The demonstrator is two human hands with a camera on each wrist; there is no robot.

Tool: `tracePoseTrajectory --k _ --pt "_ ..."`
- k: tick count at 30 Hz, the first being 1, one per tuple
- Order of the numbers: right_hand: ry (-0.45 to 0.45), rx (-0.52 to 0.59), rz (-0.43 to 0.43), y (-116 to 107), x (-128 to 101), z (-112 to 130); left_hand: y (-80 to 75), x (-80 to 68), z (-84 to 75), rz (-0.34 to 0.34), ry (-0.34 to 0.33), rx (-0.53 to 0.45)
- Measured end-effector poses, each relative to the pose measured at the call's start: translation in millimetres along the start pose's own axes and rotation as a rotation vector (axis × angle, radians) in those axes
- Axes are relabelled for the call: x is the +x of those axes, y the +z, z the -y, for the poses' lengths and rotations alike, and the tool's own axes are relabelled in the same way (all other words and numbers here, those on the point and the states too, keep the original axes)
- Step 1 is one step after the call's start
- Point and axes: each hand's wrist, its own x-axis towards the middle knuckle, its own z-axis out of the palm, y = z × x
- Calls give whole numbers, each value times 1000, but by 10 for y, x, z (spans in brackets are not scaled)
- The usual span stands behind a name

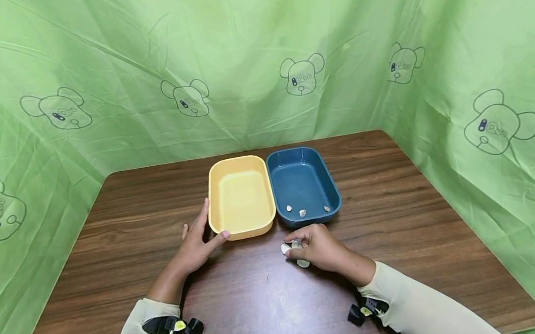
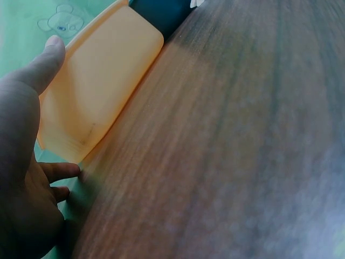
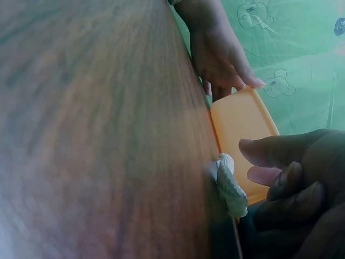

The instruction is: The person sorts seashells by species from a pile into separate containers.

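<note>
The right hand [image 1: 314, 245] rests on the table [image 1: 415, 220] just in front of the blue tray [image 1: 324, 171], its fingers curled down and pinching one small white shell-like piece [image 1: 295, 244]; two more white pieces lie on the wood touching or just beside that hand, one [image 1: 284, 249] at the fingertips toward the left hand and one [image 1: 303, 263] under the palm edge toward the table's near edge. In the right wrist view a ribbed white piece [image 3: 230, 185] sits on the wood directly under the fingertips [image 3: 264, 154], though which of the three it is cannot be told. The blue tray lies straight beyond the right hand, toward the far edge of the table, with its long axis running near-to-far, and three similar pieces [image 1: 302, 212] rest along its near wall. The left hand [image 1: 198, 244] is relaxed and grasps nothing: its straight fingers lie along the outer long side of the yellow tray [image 1: 239, 196] and its thumb touches that tray's near corner. The yellow tray stands touching the blue one, side by side and parallel, and holds nothing visible. The right hand is plainly the nearer one to both the loose pieces and the blue tray. A green printed cloth [image 1: 108, 69] hangs around the table's far and side edges.
</note>
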Motion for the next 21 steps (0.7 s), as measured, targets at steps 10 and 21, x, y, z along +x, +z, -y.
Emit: tracePoseTrajectory --k 10,21 --pt "28 -31 17 -6 40 -42 5 4 -10 1 0 1" --pt "-7 -60 52 -7 55 -77 1 -3 -11 1 0 3"
